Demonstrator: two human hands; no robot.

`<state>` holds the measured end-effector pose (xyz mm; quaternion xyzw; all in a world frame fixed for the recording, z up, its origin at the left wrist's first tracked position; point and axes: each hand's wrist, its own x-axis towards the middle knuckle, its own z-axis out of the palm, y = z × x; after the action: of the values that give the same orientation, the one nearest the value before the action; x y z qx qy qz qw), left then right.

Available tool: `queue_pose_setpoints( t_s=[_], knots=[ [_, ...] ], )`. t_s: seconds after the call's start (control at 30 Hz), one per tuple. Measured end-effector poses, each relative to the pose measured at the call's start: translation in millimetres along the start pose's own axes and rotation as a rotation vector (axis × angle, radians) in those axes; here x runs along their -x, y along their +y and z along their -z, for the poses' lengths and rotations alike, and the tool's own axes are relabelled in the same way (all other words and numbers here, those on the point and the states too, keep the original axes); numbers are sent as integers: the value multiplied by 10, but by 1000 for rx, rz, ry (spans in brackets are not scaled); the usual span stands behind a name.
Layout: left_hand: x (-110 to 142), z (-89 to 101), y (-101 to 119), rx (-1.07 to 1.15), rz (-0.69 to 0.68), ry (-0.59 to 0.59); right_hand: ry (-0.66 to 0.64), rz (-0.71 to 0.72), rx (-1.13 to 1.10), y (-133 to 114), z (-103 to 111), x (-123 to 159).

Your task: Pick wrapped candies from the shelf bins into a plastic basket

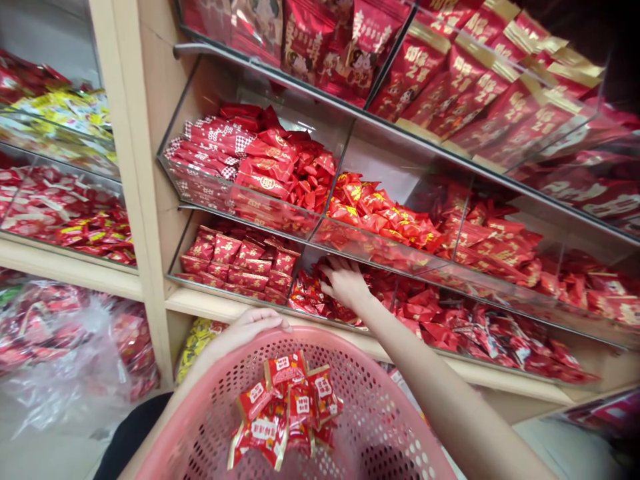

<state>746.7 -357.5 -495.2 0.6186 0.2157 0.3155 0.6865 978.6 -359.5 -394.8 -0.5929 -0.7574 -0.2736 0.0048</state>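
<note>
Just a few red packets in your pink basket, loads more on the lower shelf. Left hand holds the rim; right hand is behind the shelf's front edge, can't tell its grip.

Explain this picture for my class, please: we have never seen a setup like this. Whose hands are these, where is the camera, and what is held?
There is no machine here: one person works with two bare hands. The single picture comes from a camera worn on their head, looking forward and down. The left hand grips the rim of a pink basket with holes in its sides; small red packets lie inside. The right hand reaches among wrapped items in the lower row of wooden shelves; whether it holds one cannot be told.
</note>
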Motion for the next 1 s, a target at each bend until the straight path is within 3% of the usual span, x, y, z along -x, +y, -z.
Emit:
queue_pose_setpoints(
  t_s=[0.33, 0.7, 0.87, 1.0],
  knots=[
    [-13, 20, 22, -32, 10, -3, 0, 120, -80, 12, 21, 48],
    [-20, 26, 6, -45, 26, -5, 19, 124, -258, -51, 218, 214],
    [-5, 29, 3, -23, 38, 2, 82, 126, -286, -152, 311, 417],
    [-3, 28, 3, -43, 33, 13, 126, 96, -284, -206, 261, 672]
  ],
)
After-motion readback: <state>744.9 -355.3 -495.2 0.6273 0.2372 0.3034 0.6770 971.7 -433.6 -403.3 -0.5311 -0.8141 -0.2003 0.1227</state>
